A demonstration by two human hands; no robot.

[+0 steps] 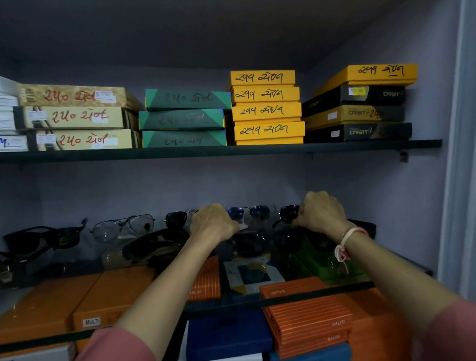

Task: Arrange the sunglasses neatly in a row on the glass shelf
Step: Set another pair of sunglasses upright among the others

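Note:
Several sunglasses stand in a row at the back of the glass shelf (312, 291). From the left: black thick-framed sunglasses (44, 237), clear aviator glasses (123, 227), a dark-lensed pair (177, 218), a blue-lensed pair (247, 212) and a black pair (287, 213). Another black pair (153, 246) lies in front of the row. My left hand (213, 222) is closed around the dark-lensed pair's right side. My right hand (321, 213) is closed on the black pair at the row's right end. Both hands hide part of what they hold.
Stacks of labelled boxes (265, 107) fill the upper shelf. Orange boxes (40, 307) and blue boxes (227, 339) sit below the glass. More dark sunglasses (0, 270) lie at the far left. The cabinet wall (406, 208) closes the right side.

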